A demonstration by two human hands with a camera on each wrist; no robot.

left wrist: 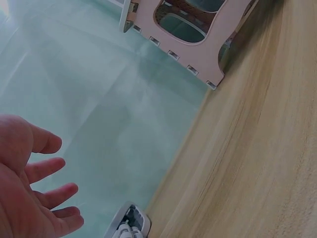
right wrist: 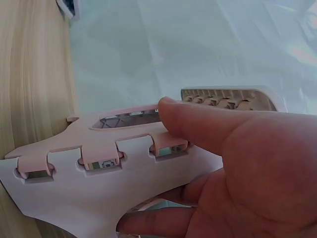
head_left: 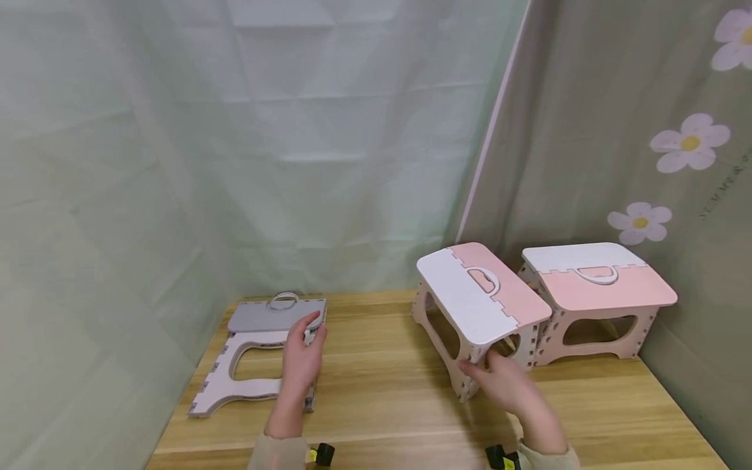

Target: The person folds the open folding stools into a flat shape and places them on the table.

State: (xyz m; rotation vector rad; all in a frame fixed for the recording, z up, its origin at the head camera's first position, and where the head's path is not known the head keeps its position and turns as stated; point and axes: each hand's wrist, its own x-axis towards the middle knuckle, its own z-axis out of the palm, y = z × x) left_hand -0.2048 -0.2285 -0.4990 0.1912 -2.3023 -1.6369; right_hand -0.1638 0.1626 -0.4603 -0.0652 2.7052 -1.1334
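At four o'clock in the head view, the right hand clamped the pink-and-white stool, while the left hand, fingers loosely apart, hovered near the grey folded stool toward eight.

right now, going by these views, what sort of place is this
Probably a small curtained-off indoor workspace: pale green fabric sheeting and a grey-green curtain with white flowers hang behind and beside a light wood-grain tabletop.

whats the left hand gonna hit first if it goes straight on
Likely the gray stool's seat, though depth is unclear: the hand might pass over it to the green curtain behind.
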